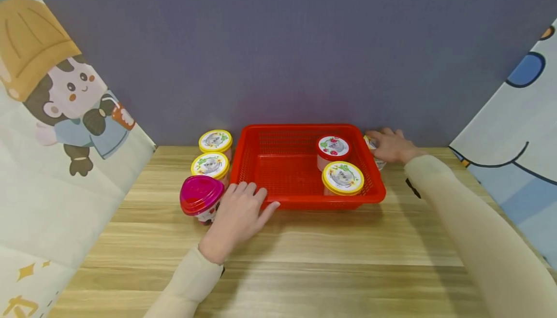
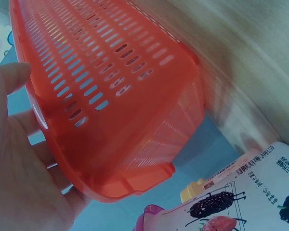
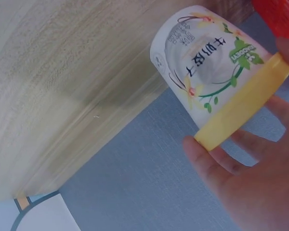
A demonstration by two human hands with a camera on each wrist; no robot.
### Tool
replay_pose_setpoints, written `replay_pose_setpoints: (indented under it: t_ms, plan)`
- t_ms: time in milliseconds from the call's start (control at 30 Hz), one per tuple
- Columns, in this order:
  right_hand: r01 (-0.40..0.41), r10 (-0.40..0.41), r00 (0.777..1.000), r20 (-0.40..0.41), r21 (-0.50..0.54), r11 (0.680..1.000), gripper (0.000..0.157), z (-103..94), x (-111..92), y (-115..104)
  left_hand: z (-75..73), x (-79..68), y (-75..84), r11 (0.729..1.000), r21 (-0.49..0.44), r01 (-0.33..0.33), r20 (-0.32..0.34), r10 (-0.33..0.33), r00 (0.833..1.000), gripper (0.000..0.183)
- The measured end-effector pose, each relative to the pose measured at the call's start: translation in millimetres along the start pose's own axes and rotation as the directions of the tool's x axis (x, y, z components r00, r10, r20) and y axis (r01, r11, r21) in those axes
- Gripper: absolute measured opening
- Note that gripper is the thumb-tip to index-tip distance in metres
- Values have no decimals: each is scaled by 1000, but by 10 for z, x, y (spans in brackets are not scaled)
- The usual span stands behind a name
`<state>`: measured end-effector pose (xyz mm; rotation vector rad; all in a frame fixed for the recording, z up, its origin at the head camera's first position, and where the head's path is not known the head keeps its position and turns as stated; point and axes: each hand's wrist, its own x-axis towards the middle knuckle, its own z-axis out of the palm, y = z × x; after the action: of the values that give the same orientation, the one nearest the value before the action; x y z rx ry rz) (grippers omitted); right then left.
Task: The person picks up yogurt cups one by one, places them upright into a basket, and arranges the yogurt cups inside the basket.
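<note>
My left hand (image 1: pixel 238 215) holds the near left corner of a red plastic basket (image 1: pixel 304 198), its fingers over the rim. In the left wrist view, the thumb (image 2: pixel 17 77) lies at the rim's outer side and the fingertips are hidden behind it. Beyond the basket's right side, my right hand (image 1: pixel 393 145) grips a white yogurt cup (image 3: pixel 207 67) by its yellow lid; the basket partly hides that cup in the head view. Inside the basket, at the right, sit a red-lidded cup (image 1: pixel 333 147) and a yellow-lidded cup (image 1: pixel 343 179).
Left of the basket, two yellow-lidded cups (image 1: pixel 215 140) stand one behind the other. In front of them is a cup with a magenta lid (image 1: pixel 201 195), close beside my left hand. A grey wall (image 1: pixel 304 47) rises behind the wooden table (image 1: pixel 330 260).
</note>
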<state>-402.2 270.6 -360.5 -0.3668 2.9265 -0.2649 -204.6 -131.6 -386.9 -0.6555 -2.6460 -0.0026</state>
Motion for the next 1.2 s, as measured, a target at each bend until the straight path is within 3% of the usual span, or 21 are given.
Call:
replay_pose_setpoints:
  t_ms: [433, 833, 1200]
  plan:
    - [-3, 3, 999, 47, 12, 1000, 74, -17, -33, -17, -8, -2, 3, 1000, 4, 0, -3, 0, 1000, 43]
    - [28, -30, 988, 149, 17, 999, 85, -107, -81, -25, -18, 3, 15, 1000, 1, 7, -1, -7, 1000, 42]
    - [71, -72, 996, 45, 28, 997, 71, 26, -182, 38, -29, 1, 17, 1000, 4, 9, 0, -9, 1000, 42]
